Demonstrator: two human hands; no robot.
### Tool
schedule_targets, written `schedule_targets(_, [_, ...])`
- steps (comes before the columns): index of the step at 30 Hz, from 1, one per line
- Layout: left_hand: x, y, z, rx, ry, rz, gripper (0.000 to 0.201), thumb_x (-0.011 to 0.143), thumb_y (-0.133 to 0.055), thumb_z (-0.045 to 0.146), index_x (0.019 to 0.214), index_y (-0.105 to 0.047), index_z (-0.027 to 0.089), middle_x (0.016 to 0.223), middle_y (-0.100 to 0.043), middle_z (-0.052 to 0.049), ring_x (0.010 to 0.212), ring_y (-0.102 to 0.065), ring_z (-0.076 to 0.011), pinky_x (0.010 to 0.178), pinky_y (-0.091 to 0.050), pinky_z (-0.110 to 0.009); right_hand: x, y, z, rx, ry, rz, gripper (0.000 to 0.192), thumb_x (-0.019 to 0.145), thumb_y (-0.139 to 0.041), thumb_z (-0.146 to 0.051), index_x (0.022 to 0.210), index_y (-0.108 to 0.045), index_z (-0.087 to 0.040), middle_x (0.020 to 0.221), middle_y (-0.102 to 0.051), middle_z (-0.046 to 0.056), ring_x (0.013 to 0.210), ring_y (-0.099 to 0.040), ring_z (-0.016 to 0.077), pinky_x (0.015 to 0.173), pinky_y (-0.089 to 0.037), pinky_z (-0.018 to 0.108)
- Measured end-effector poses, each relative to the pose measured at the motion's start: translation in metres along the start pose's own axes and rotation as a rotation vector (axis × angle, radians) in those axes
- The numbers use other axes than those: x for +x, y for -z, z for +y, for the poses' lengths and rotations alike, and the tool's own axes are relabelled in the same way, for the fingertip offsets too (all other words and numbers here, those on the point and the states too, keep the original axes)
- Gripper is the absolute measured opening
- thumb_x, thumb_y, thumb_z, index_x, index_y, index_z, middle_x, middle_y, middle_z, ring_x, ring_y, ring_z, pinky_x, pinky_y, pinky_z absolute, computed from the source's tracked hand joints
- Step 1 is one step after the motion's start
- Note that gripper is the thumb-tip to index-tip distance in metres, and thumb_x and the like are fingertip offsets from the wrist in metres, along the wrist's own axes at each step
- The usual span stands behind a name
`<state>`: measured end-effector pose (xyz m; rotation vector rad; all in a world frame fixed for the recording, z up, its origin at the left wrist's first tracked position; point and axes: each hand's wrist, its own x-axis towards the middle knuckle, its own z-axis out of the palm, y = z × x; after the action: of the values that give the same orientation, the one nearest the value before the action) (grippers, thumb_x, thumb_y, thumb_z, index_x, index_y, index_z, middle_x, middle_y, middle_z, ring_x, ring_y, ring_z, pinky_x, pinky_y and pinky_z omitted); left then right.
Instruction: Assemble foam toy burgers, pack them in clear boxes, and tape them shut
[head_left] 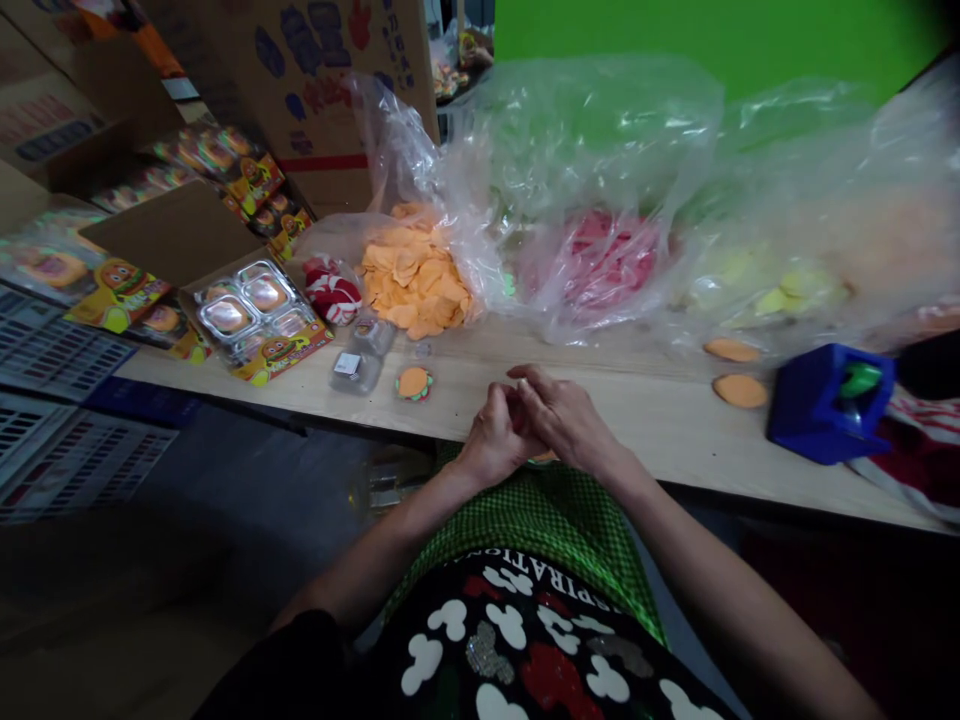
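Observation:
Just over the table's front edge, my left hand (495, 437) and my right hand (566, 415) are pressed together, fingers curled and closed. What lies between the fingers is hidden. A small orange edge of a burger-shaped piece (545, 458) shows beneath them; whether they grip it I cannot tell. To the left lies a layered toy-like burger (414, 383) with an orange top and green edge. Beside it sits a clear plastic pack (356, 370) with a white label. Two flat orange discs (739, 390) lie to the right of my hands.
Behind stand clear bags of orange discs (412, 275), pink-red pieces (607, 250) and yellow pieces (795, 293). A blue tape dispenser (806, 405) is at right. At left are a display box (255, 315) of packed burgers, cartons (322, 90) and plastic crates (97, 455).

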<state>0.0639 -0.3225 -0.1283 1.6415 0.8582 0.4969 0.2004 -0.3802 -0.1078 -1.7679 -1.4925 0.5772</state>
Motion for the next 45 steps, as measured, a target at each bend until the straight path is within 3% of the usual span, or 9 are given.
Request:
schedule_targets(3, [0.002,-0.002,0.007,0.06,0.04,-0.014,0.067,0.054,-0.091,0.025,0.097,-0.04,0.022,0.086,-0.06,0.001,0.076,-0.057,-0.0161,0.067,-0.042,-0.027,0.003,-0.012,0.003,0.029,-0.074,-0.008,0.029,0.095,-0.039,-0.036,0.083,-0.061,-0.022,0.071,-0.066,0.005,0.064,-0.058,0.0192,0.065,-0.04,0.032])
schedule_targets(8, [0.003,0.002,0.0,-0.04,0.057,-0.11,0.059,0.059,-0.089,0.027,0.099,-0.047,0.019,0.086,-0.06,0.001,0.075,-0.056,-0.0127,0.067,-0.044,-0.025,0.008,-0.016,0.02,0.149,-0.169,0.182,0.034,0.088,-0.042,-0.04,0.059,-0.046,-0.023,0.056,-0.054,0.002,0.055,-0.048,0.0169,0.058,-0.035,0.031])
schedule_targets(13, [-0.001,0.005,-0.002,-0.211,-0.01,-0.072,0.043,0.073,-0.082,0.037,0.104,-0.059,0.016,0.097,-0.066,-0.003,0.085,-0.061,-0.0139,0.078,-0.05,-0.027,0.01,-0.012,0.023,0.202,-0.198,0.246,0.04,0.088,-0.041,-0.049,0.064,-0.058,-0.022,0.061,-0.06,0.004,0.059,-0.053,0.0189,0.06,-0.037,0.031])
schedule_targets(18, [-0.002,0.007,0.006,-0.196,-0.079,0.046,0.044,0.07,-0.086,0.04,0.103,-0.068,0.016,0.107,-0.064,-0.007,0.091,-0.063,-0.0155,0.074,-0.051,-0.024,0.009,-0.014,0.025,0.375,-0.233,0.31,0.036,0.084,-0.05,-0.048,0.061,-0.057,-0.021,0.056,-0.053,0.001,0.056,-0.049,0.0167,0.056,-0.035,0.03])
schedule_targets(21, [-0.004,0.002,0.005,-0.29,-0.031,0.162,0.036,0.076,-0.08,0.044,0.093,-0.066,0.015,0.087,-0.066,-0.003,0.074,-0.059,-0.0119,0.065,-0.049,-0.023,0.009,-0.016,0.024,0.417,-0.262,0.403,0.035,0.085,-0.05,-0.046,0.064,-0.061,-0.021,0.056,-0.053,0.0,0.053,-0.048,0.0162,0.054,-0.036,0.03])
schedule_targets(25, [-0.007,-0.006,0.002,-0.28,-0.05,0.248,0.025,0.083,-0.072,0.039,0.087,-0.066,0.015,0.075,-0.066,0.0,0.065,-0.058,-0.0108,0.064,-0.048,-0.023,0.004,-0.018,0.016,0.242,-0.219,0.462,0.035,0.089,-0.046,-0.045,0.068,-0.062,-0.021,0.058,-0.059,0.002,0.054,-0.052,0.0173,0.057,-0.037,0.03])
schedule_targets(31, [-0.007,-0.007,0.004,-0.145,-0.103,0.229,0.017,0.086,-0.066,0.033,0.083,-0.068,0.016,0.076,-0.07,-0.002,0.071,-0.063,-0.0136,0.069,-0.049,-0.025,-0.001,-0.018,0.015,0.117,-0.184,0.461,0.035,0.09,-0.044,-0.042,0.068,-0.06,-0.022,0.062,-0.062,0.004,0.057,-0.056,0.0181,0.06,-0.038,0.031])
schedule_targets(37, [-0.012,-0.022,-0.009,-0.458,-0.004,0.233,0.025,0.078,-0.076,0.034,0.09,-0.066,0.015,0.082,-0.068,-0.002,0.073,-0.06,-0.0115,0.071,-0.049,-0.023,0.002,-0.024,0.028,0.463,-0.362,0.499,0.037,0.083,-0.049,-0.049,0.065,-0.062,-0.02,0.051,-0.052,-0.001,0.048,-0.045,0.0153,0.051,-0.035,0.029])
schedule_targets(45, [-0.018,-0.02,-0.008,-0.439,-0.031,0.25,0.026,0.077,-0.075,0.037,0.084,-0.063,0.015,0.071,-0.061,0.002,0.06,-0.052,-0.0088,0.06,-0.044,-0.021,0.001,-0.035,0.032,0.673,-0.4,0.549,0.031,0.074,-0.057,-0.047,0.061,-0.064,-0.019,0.051,-0.05,-0.003,0.048,-0.042,0.0128,0.048,-0.033,0.027])
